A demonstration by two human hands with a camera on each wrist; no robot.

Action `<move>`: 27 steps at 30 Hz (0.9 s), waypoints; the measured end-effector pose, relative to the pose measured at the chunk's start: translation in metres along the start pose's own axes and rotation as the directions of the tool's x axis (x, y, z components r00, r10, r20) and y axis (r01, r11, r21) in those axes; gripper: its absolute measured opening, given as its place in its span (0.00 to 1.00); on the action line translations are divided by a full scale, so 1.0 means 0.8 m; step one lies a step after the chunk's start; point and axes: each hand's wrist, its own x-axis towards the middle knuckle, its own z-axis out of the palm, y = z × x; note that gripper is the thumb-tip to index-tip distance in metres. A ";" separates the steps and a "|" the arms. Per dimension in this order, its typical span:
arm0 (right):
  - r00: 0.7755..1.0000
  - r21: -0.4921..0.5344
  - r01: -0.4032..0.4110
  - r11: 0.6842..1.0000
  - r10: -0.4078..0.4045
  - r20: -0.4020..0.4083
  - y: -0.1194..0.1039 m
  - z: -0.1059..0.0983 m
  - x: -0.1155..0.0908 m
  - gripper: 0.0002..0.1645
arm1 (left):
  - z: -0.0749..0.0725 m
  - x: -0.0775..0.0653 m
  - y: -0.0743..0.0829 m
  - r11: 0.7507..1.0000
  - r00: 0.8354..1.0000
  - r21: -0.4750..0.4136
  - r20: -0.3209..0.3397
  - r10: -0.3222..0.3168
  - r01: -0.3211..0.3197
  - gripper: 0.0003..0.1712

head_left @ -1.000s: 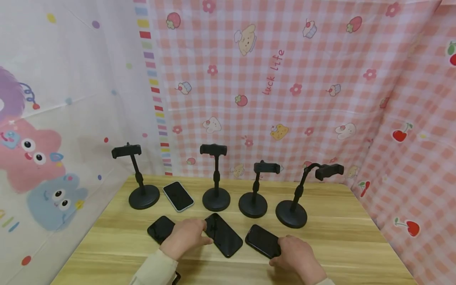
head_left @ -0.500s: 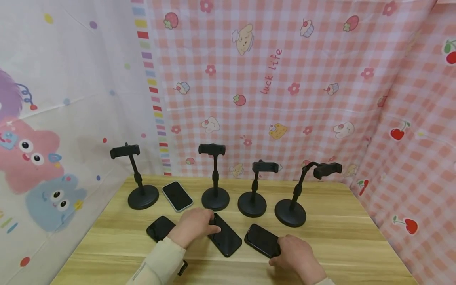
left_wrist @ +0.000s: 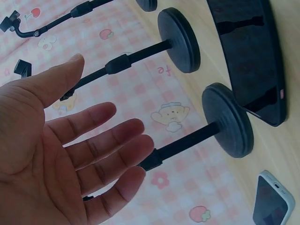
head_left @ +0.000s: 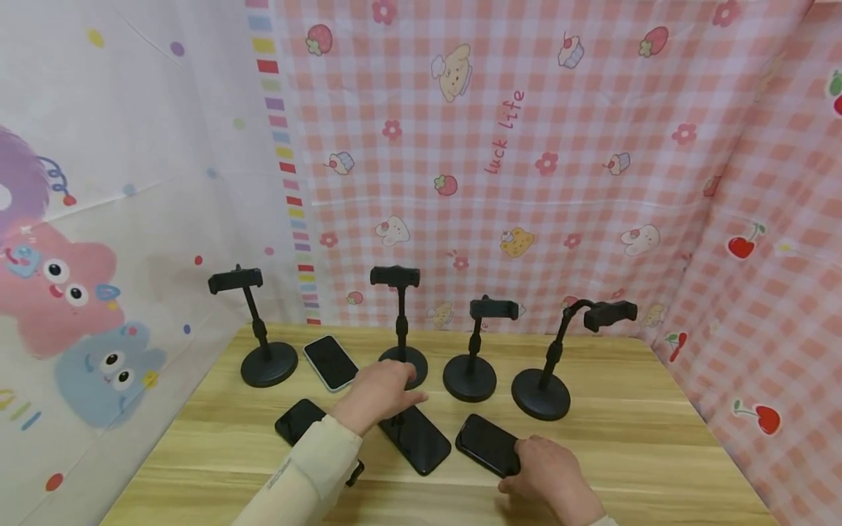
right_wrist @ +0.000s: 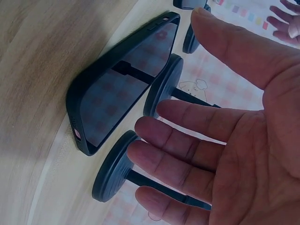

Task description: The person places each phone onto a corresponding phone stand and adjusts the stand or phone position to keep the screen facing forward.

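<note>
In the head view my left hand [head_left: 381, 391] hovers over the far end of the middle black phone [head_left: 417, 442], in front of the second phone stand [head_left: 402, 325] from the left. Its fingers are loosely bent and hold nothing, as the left wrist view shows, with the palm [left_wrist: 42, 154] bare. My right hand [head_left: 547, 471] is beside the near right end of another black phone [head_left: 487, 444]. In the right wrist view its relaxed fingers [right_wrist: 173, 164] are spread apart from a black-cased phone [right_wrist: 126, 89]; nothing is in the palm.
Further phone stands [head_left: 267, 363] [head_left: 470, 376] [head_left: 541, 394] line the back of the wooden table [head_left: 645, 453]. A pale-edged phone [head_left: 331, 363] lies between the two left stands. One more black phone [head_left: 299, 420] lies by the left forearm. Patterned cloth [head_left: 526, 197] hangs behind.
My left hand has moved forward and to the right, from beside the middle phone to over its far end near the stand base. The right hand stays by its phone.
</note>
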 end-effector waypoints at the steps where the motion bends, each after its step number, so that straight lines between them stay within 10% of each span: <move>1: 1.000 -0.001 0.000 1.000 0.000 0.000 0.000 0.000 0.000 0.33 | -0.001 0.002 0.001 1.000 1.000 -0.003 -0.006 0.002 -0.002 0.24; 27: 1.000 -0.018 0.011 1.000 -0.011 0.003 -0.001 0.003 -0.003 0.35 | -0.043 0.054 0.037 0.996 0.974 0.033 -0.209 0.092 -0.087 0.27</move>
